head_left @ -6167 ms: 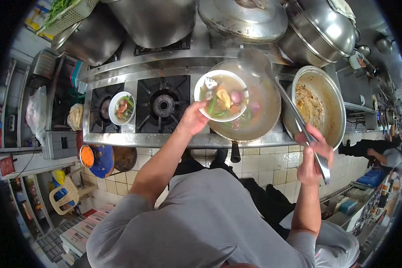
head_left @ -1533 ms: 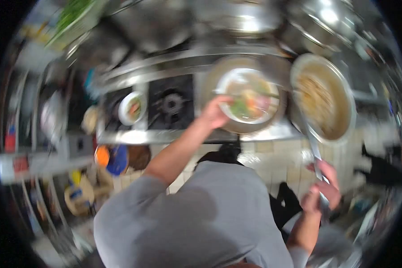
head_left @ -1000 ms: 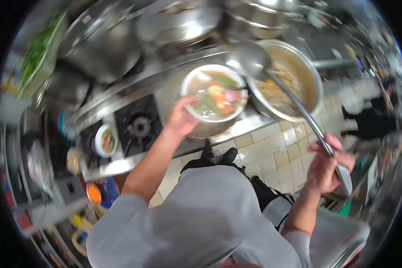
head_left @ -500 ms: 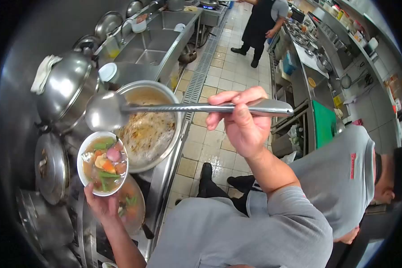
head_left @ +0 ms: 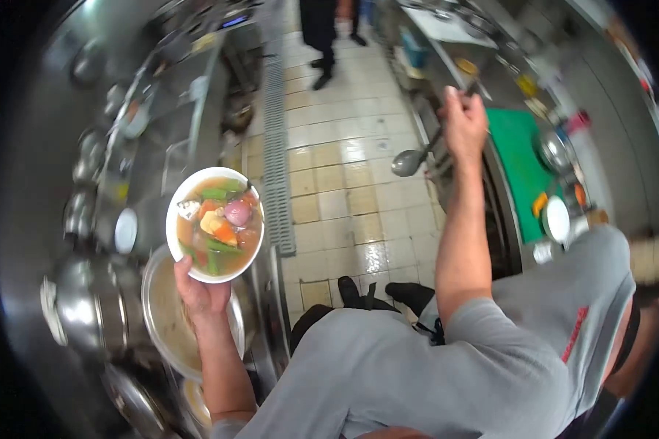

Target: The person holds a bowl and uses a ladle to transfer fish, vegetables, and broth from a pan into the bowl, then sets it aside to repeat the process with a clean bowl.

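Note:
In my left hand (head_left: 200,291) is a white bowl (head_left: 171,223) of soup, gripped at its near rim and roughly level. Green vegetable pieces, orange chunks and a round pinkish piece show in its broth. Below and behind that hand stands a large pot (head_left: 151,311) with pale brownish liquid. My right hand (head_left: 465,124) is stretched out to the right, closed round the handle of a metal ladle (head_left: 408,162). The ladle's head hangs over the floor beside the right-hand counter, and nothing can be made out in it.
A green cutting board (head_left: 512,175) lies on the right counter, near a metal bowl (head_left: 555,150) and a white bowl (head_left: 556,219). One person in grey (head_left: 542,322) stands close on my right; another in a black apron (head_left: 318,33) is farther down the tiled aisle (head_left: 344,175).
My right hand has swung the ladle from above the pot over to the right counter. My left hand has lifted the bowl away from the stove, toward the aisle. The view has turned right.

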Action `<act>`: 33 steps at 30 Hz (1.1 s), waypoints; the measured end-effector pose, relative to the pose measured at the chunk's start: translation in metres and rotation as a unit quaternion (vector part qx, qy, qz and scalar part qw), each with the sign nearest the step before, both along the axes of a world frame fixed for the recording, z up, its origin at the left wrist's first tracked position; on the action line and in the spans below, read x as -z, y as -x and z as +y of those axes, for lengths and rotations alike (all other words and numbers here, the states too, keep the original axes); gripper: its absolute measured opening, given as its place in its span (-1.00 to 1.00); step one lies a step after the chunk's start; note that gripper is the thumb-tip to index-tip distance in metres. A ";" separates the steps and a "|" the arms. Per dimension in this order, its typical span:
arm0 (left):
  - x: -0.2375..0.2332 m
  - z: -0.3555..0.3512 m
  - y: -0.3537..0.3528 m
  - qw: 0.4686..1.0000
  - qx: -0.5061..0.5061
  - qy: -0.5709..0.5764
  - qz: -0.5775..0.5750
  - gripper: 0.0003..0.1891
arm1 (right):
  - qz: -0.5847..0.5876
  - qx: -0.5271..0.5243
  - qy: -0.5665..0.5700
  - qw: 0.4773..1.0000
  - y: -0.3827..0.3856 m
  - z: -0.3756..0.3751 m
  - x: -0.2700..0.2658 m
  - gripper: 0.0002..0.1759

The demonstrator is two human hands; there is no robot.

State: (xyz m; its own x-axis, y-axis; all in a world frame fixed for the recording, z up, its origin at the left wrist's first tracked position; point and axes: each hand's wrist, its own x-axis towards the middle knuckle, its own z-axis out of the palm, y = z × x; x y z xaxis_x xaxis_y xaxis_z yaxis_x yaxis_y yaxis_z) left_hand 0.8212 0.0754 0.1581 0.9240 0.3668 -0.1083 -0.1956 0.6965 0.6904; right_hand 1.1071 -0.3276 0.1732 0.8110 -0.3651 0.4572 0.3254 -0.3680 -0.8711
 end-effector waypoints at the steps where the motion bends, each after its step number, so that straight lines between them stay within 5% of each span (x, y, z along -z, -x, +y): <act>1: 0.010 -0.002 -0.030 0.999 0.033 -0.002 -0.008 -0.17 | 0.013 0.037 -0.001 0.999 -0.023 -0.025 0.027 -0.67; 8: 0.052 -0.094 -0.239 0.957 0.290 0.022 -0.016 -0.21 | 0.036 0.098 -0.213 0.971 -0.044 -0.118 0.120 -0.70; 15: 0.099 -0.246 -0.402 0.856 0.510 0.083 -0.013 -0.22 | 0.210 -0.011 -0.098 0.973 -0.027 -0.132 0.127 -0.63; 18: 0.144 -0.305 -0.473 0.817 0.570 0.078 0.038 -0.28 | 0.218 -0.059 -0.238 0.945 -0.050 -0.146 0.146 -0.55; 27: 0.207 -0.491 -0.607 0.662 0.746 0.052 0.058 -0.39 | 0.239 0.219 -0.276 0.905 -0.113 -0.220 0.148 -0.73; 33: 0.241 -0.604 -0.649 0.637 0.765 -0.090 0.032 -0.38 | 0.189 0.408 -0.277 0.849 -0.148 -0.274 0.185 -0.89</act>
